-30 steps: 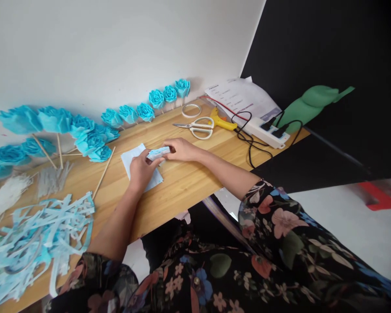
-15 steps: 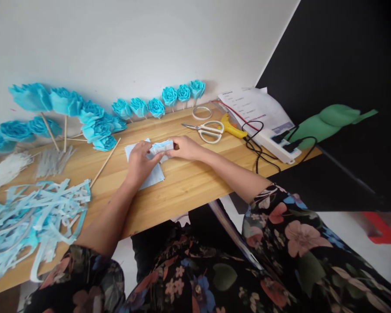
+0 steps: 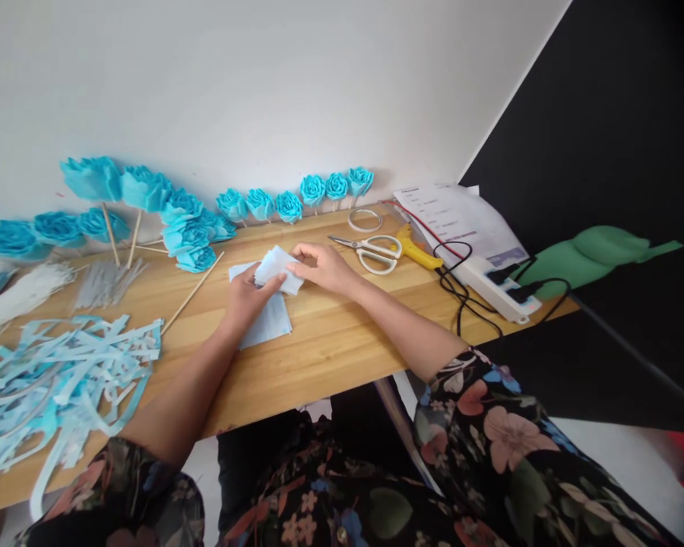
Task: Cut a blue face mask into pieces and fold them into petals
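Note:
A small folded piece of pale blue sheet (image 3: 276, 267), like paper or thin fabric, is held just above the table. My left hand (image 3: 249, 300) grips its left and lower side, with the thumb lying across the front. At its upper right edge, my right hand (image 3: 319, 266) pinches it between thumb and fingers. Beneath both hands lies a flat pale blue sheet (image 3: 267, 323), partly covered by the left hand. A wooden stick (image 3: 194, 292) rests to the left of them.
Blue flowers (image 3: 313, 190) on sticks lean along the wall. Cut strips (image 3: 85, 380) heap at left, beside grey wires (image 3: 107, 285). Scissors (image 3: 376, 254), a tape roll (image 3: 365, 220), a yellow glue gun (image 3: 416, 249), a power strip (image 3: 495, 289) and black cables (image 3: 464, 304) lie to the right.
The folded sheet has turned from edge-on to lying flatter, its face now showing. My right hand has shifted round to its upper edge. The whole view has swung slightly.

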Tool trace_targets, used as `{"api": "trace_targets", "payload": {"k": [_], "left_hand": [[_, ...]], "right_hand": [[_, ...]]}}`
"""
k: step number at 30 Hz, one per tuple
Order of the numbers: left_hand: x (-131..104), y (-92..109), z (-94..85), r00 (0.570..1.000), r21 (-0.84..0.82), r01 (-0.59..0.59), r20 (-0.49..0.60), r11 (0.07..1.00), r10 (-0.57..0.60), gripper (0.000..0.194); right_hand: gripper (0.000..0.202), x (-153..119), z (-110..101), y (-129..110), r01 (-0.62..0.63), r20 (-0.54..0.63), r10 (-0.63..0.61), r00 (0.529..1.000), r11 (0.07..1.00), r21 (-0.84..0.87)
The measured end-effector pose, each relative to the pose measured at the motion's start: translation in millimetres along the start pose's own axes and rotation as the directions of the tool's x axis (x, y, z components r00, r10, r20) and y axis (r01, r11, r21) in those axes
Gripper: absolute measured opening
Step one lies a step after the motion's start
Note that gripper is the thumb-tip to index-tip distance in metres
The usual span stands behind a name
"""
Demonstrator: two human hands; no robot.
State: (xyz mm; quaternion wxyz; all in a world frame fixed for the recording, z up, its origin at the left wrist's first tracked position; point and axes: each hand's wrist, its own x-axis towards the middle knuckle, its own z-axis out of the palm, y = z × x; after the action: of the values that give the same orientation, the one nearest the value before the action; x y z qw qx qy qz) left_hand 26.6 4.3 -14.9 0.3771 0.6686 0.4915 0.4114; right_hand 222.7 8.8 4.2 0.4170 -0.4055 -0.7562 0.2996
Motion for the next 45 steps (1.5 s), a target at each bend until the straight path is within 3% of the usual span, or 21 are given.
{"api": "trace_targets", "payload": {"k": [7,10,13,17,21,25,29,33,38,45], "left_hand": [[-2.0,10.0,-3.2,0.996,-0.002,-0.084,0.017,0.997,0.084,0.026],[-3.3,11.9,-2.0,0.999,-0.105,-0.033,0.025,0.994,0.036,0.025],[-4.5,13.4,0.9,0.999,-0.314,0.045,0.020,0.948,-0.041,0.028],[-4.7,11.9,4.2,0.998,-0.431,0.058,0.023,0.901,-0.053,0.034],[-3.3,3.0,6.4,0.998,-0.384,0.054,0.031,0.922,-0.046,0.028],[-0.6,-5.5,7.4,0.998,-0.193,-0.002,0.064,0.981,0.014,0.022],[1.3,-6.7,6.3,0.992,-0.014,-0.079,0.098,0.997,0.080,0.024],[1.3,-5.2,5.4,0.996,0.107,-0.052,0.074,0.993,0.044,0.024],[0.4,-4.9,7.2,0.998,0.141,-0.057,0.042,0.988,0.052,0.019],[-0.3,-5.2,4.7,0.999,0.083,-0.046,0.007,0.995,0.046,0.026]], "right_hand": [[0.020,-9.9,3.2,-2.6,0.085,0.022,-0.082,0.996,0.988,-0.130],[0.028,-12.2,7.0,-1.6,-0.006,0.015,0.006,1.000,0.999,0.048],[0.046,-14.3,14.3,1.7,-0.148,0.050,0.139,0.989,0.947,0.286],[0.039,-14.2,22.9,8.1,-0.198,0.069,0.188,0.980,0.861,0.469],[0.030,-11.9,16.5,7.6,-0.183,-0.055,0.248,0.967,0.828,0.529],[0.026,-11.7,3.6,5.5,-0.151,-0.082,0.195,0.977,0.914,0.376],[0.023,-12.5,1.1,10.4,-0.145,-0.013,0.154,0.988,0.956,0.254],[0.025,-12.8,6.1,17.1,-0.186,0.091,0.170,0.981,0.961,0.205],[0.039,-12.9,8.9,16.0,-0.201,0.127,0.176,0.976,0.955,0.217],[0.027,-14.2,7.0,14.7,-0.196,0.055,0.191,0.980,0.972,0.129]]}}
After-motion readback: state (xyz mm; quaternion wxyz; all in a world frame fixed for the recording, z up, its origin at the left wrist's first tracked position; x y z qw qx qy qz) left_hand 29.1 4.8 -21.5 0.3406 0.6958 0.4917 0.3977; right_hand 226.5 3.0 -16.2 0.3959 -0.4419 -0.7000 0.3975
